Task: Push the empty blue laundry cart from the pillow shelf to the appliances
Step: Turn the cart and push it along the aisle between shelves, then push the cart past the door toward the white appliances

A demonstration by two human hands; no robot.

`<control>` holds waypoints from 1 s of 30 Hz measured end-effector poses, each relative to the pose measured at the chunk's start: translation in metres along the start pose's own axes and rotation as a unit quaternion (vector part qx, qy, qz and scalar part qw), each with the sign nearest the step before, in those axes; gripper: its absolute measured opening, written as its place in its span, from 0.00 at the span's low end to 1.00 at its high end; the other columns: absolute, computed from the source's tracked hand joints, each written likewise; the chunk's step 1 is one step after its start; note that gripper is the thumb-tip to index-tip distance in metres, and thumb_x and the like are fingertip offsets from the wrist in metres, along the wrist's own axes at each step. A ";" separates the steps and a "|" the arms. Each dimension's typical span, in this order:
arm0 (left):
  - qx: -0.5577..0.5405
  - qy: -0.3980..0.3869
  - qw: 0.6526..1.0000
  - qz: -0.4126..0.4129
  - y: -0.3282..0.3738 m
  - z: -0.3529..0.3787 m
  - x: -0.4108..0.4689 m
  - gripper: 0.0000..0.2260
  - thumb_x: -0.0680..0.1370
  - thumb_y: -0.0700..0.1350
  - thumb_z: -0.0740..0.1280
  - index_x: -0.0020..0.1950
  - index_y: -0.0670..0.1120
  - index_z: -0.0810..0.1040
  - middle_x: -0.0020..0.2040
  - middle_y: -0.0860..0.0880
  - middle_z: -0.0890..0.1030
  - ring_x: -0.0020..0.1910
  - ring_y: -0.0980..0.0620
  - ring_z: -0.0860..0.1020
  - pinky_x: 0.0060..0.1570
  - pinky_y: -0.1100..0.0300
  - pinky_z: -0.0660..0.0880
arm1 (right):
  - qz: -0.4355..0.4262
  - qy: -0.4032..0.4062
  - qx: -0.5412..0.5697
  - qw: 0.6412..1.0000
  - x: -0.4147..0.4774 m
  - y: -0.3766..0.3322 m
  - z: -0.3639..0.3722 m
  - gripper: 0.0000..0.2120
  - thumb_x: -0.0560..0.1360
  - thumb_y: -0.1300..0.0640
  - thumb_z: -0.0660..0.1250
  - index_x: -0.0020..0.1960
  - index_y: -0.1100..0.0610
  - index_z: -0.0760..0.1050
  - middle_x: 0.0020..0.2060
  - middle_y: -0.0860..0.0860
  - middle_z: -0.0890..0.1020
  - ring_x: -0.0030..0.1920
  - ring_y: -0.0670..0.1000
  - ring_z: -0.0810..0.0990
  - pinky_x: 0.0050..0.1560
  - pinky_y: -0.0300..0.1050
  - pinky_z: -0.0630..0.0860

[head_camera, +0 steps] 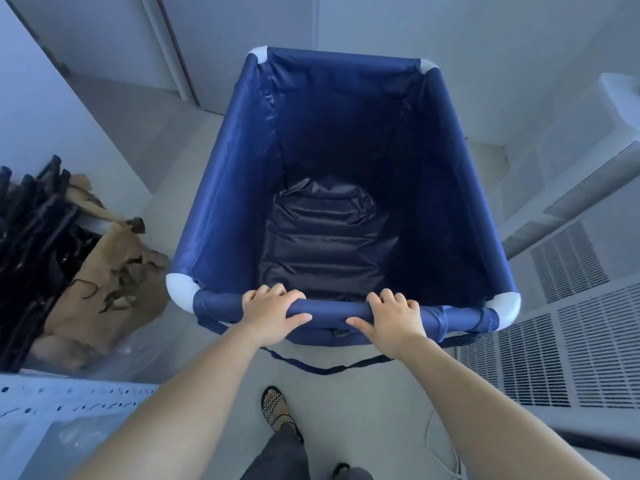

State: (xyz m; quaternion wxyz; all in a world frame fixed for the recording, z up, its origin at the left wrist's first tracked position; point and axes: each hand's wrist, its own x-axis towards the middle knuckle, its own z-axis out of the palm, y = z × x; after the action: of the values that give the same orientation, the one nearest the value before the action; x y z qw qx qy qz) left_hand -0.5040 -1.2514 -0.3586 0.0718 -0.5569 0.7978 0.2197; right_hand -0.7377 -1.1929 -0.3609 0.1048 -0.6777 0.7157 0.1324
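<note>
Bare forearms reaching up from the bottom edge, left hand (pixel 268 313) and right hand (pixel 393 318) both wrapped around the near rim bar (pixel 334 311) of the blue laundry cart (pixel 332 188), fingers over, thumbs under. Cart filling centre frame, empty, dark liner sagging at the bottom. Probably light, soft-sided fabric on a stiff frame with white corner joints (pixel 181 287); best held at that bar. Vented white appliances (pixel 571 327) at right, brown paper pile (pixel 100 265) at left.

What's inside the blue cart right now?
Nothing loose shows inside the cart: only its wrinkled dark fabric floor. The near rail under the left hand and right hand hides the closest strip.
</note>
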 end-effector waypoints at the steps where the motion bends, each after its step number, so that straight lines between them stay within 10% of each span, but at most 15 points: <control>1: 0.001 -0.001 1.000 0.004 -0.002 -0.005 0.010 0.16 0.75 0.65 0.56 0.61 0.63 0.68 0.53 0.56 0.71 0.56 0.51 0.67 0.58 0.55 0.55 | 0.005 -0.001 0.000 1.000 0.009 0.000 -0.003 0.32 0.72 0.28 0.45 0.61 0.51 0.66 0.54 0.51 0.72 0.53 0.54 0.70 0.54 0.50 0.65; 30: 0.058 -0.014 0.994 0.088 -0.035 -0.109 0.235 0.16 0.75 0.64 0.56 0.60 0.62 0.68 0.55 0.55 0.71 0.56 0.50 0.68 0.60 0.53 0.57 | 0.083 -0.027 0.057 0.995 0.206 0.015 -0.070 0.34 0.73 0.29 0.46 0.65 0.52 0.63 0.59 0.53 0.71 0.56 0.57 0.69 0.53 0.52 0.65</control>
State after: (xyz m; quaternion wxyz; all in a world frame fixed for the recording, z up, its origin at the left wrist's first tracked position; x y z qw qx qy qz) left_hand -0.5442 -1.5095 -0.3549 0.0957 -0.4766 0.8538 0.1864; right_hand -0.7626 -1.4092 -0.3624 0.1511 -0.6052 0.7728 0.1174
